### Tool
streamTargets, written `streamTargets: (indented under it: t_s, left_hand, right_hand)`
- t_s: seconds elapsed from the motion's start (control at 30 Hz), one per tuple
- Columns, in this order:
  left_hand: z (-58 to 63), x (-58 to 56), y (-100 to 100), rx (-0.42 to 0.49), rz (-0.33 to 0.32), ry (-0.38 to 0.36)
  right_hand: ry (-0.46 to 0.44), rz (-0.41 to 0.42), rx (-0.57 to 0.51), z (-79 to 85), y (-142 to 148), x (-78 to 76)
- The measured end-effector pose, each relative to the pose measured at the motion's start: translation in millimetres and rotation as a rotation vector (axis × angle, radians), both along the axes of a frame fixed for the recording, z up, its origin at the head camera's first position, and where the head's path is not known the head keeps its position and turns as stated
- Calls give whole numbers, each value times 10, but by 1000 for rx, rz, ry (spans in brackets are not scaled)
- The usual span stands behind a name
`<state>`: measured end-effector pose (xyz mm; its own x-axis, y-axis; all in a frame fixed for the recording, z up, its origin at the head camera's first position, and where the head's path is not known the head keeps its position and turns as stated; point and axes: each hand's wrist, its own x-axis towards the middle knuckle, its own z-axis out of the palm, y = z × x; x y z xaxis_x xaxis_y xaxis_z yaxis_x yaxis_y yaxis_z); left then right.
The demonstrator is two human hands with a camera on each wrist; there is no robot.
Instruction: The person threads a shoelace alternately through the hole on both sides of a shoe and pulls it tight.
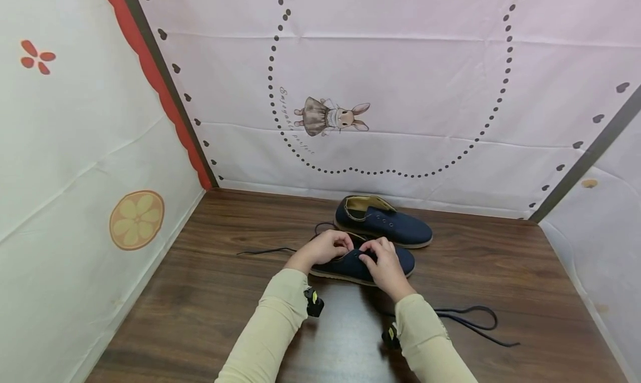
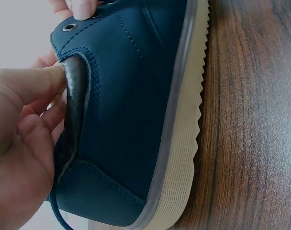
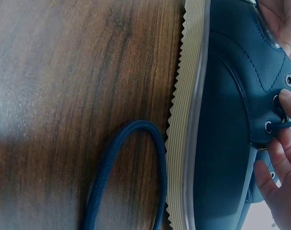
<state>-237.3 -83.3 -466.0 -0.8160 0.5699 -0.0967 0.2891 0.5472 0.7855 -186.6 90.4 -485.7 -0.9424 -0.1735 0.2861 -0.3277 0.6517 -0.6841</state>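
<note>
A navy lace-up shoe (image 1: 345,268) with a pale ridged sole lies under both hands. My left hand (image 1: 328,246) is at its ankle opening; in the left wrist view the thumb (image 2: 40,84) lies against the collar edge, with curled fingers partly hidden behind it. My right hand (image 1: 384,263) pinches the eyelet flap; its thumb (image 3: 290,103) covers part of an eyelet, with fingers below. A dark blue shoelace (image 3: 278,126) passes through the eyelet beside it. Whether either hand also pinches lace is hidden.
A second navy shoe (image 1: 395,225), showing no lace, stands just behind. One loose lace end (image 1: 265,252) trails left on the brown wooden table (image 1: 220,294); a looped length of lace (image 1: 481,316) lies right. Printed cloth walls (image 1: 400,93) border the back and sides.
</note>
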Motion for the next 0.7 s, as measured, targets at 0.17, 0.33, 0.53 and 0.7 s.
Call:
streamTargets:
  t_s: [0.17, 0.33, 0.53, 0.7]
  left_hand:
    - [-10, -5, -25, 65, -29, -62]
    - [-23, 25, -41, 202, -50, -122]
    - [-128, 153, 41, 80, -37, 206]
    - [-185, 257, 99, -70, 69, 409]
  right_hand:
    - [6, -15, 9, 5, -11, 0]
    - [4, -51, 23, -18, -27, -7]
    - [-42, -116, 24, -79, 27, -9]
    - [-161, -49, 170, -122, 118, -10]
